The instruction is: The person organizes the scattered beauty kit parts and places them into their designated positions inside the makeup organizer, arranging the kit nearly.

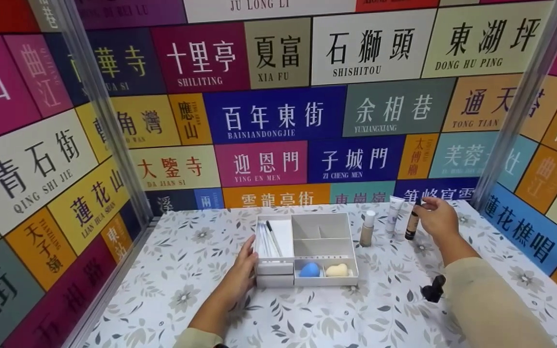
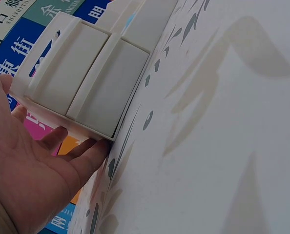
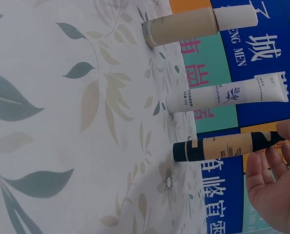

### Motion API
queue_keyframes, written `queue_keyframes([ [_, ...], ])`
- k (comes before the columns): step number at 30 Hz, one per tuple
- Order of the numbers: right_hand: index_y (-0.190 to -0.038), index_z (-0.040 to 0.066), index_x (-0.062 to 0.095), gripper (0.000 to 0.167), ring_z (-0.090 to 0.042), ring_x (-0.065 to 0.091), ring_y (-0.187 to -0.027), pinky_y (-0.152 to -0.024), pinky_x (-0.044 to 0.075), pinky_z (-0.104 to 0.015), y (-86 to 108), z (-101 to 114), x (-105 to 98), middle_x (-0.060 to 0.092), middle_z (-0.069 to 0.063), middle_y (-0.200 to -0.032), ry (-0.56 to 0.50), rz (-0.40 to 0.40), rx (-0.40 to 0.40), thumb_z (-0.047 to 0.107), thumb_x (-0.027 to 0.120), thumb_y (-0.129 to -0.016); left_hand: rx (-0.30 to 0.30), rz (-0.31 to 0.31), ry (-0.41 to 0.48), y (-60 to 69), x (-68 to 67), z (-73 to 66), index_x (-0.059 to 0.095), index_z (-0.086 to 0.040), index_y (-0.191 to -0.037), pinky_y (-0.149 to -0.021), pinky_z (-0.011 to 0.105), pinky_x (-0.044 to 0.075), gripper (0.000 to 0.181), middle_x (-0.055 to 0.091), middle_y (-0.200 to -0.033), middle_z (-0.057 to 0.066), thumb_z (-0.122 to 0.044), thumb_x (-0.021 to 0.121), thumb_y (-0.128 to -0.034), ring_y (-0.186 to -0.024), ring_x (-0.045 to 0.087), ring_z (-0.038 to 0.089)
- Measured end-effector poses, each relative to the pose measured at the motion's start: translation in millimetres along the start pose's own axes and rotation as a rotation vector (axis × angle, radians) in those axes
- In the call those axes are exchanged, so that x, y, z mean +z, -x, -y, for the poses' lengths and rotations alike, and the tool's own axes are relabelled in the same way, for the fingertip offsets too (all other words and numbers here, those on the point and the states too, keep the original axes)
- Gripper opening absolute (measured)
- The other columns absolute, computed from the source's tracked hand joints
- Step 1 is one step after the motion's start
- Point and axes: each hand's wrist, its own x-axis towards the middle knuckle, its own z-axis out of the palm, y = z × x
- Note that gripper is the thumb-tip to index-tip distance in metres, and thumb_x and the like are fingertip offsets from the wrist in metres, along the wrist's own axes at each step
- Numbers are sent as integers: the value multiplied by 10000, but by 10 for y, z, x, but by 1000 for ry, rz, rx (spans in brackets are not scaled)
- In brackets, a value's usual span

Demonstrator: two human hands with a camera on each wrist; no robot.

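A white desk organizer [image 1: 326,282] stands on the table, with a blue makeup sponge [image 1: 310,270] and a cream one [image 1: 336,270] in its front compartments. My left hand [image 1: 237,275] touches the organizer's left side with extended fingers, below its stacked drawers [image 2: 111,87] as the left wrist view is turned. On the right, my right hand [image 1: 438,220] pinches the top end of a beige cosmetic tube [image 3: 223,147], which is upright with its black cap down. Beside it stand a white tube [image 3: 228,95] and a foundation bottle [image 3: 184,28] with a white cap.
Slim stick-like items [image 1: 272,239] lean in the organizer's left compartment. A small black object [image 1: 434,289] shows by the right sleeve. The table has a leaf-patterned cover [image 1: 162,290]. Printed panels [image 1: 278,116] and metal posts [image 1: 515,106] border it.
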Motion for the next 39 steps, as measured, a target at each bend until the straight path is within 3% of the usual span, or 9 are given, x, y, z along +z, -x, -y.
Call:
queue_keyframes([
  [5,-1605,47,461,562,-407,497,-1459,-1171,492,-529,-7,-4,-15,505,-244,-1577,3,-18,21,301,521,-1107,2,-3,-1,12,14,-13,123,-450,-1710,-1300,724,205,622,-32,-1821,170,-440,370,-1140,-1652,126,517],
  [14,-1542,46,548,477,-381,561,-1392,-948,519,-335,7,-47,-52,596,-232,-1513,57,-57,-20,267,479,-1125,12,-3,17,11,31,-21,113,-430,-1716,-1299,726,199,631,-49,-1817,182,-421,372,-1142,-1648,128,526],
  [20,-1554,73,542,477,-370,569,-1380,-941,521,-335,39,-44,-67,588,-216,-1532,63,-58,0,281,466,-1132,15,8,12,18,22,-16,90,-421,-1720,-1294,740,194,646,-51,-1816,185,-450,373,-1140,-1649,117,529],
  [27,-1584,105,510,497,-329,584,-1366,-904,536,-237,87,9,-120,559,-195,-1567,18,-26,24,315,459,-1137,10,21,13,24,19,-19,67,-398,-1725,-1289,759,178,658,-53,-1817,173,-451,367,-1142,-1658,92,515],
  [34,-1577,114,518,496,-366,619,-1342,-804,546,-181,180,79,-165,552,-192,-1542,11,-16,-6,336,473,-1135,10,15,24,16,24,-23,64,-373,-1730,-1290,752,185,664,-72,-1813,189,-434,366,-1142,-1654,87,525],
  [39,-1574,128,517,496,-344,610,-1352,-872,554,-208,266,126,-164,546,-176,-1533,-3,15,-21,360,481,-1137,3,8,23,2,21,-12,81,-390,-1726,-1293,745,186,655,-63,-1815,182,-432,372,-1140,-1656,96,516],
])
